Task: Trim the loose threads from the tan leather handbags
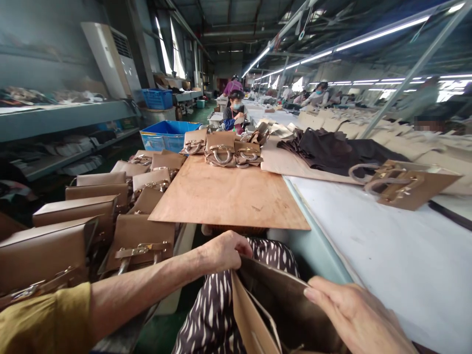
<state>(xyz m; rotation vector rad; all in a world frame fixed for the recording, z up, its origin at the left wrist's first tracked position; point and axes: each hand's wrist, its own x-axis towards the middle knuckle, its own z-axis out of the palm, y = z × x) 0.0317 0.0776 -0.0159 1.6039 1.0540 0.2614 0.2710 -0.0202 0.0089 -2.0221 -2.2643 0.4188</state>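
bag (285, 300) of tan material, its dark lining facing up at me, sits half open at my lap, just on my side of the wooden board (228, 194). my left hand (228, 250) has its fingers curled tight on the rim at one end, near the board's front edge; my right hand (346, 305) grips the same rim nearer to me, thumb pressed along it. my patterned trousers (202, 309) show under the bag.

the board itself is bare, smooth and reddish brown over most of its top, with a few small marks, and three finished bags (220, 147) stand along its far edge. left of the board, more tan bags (143, 236) crowd in rows, flaps and metal fittings showing. right of it runs a white tabletop (354, 236), where a bag with wrapped handles (409, 189) lies tipped over, and dark brown pieces (332, 150) are heaped farther back.

beyond the board's far left corner i see a blue crate (165, 137), and past the far bags a co-worker in a striped top (229, 115). left of the board, by the wall, are a long shelf (66, 118) and a tall pale air conditioner (114, 59); bright light tubes (383, 34) slant overhead to its right.
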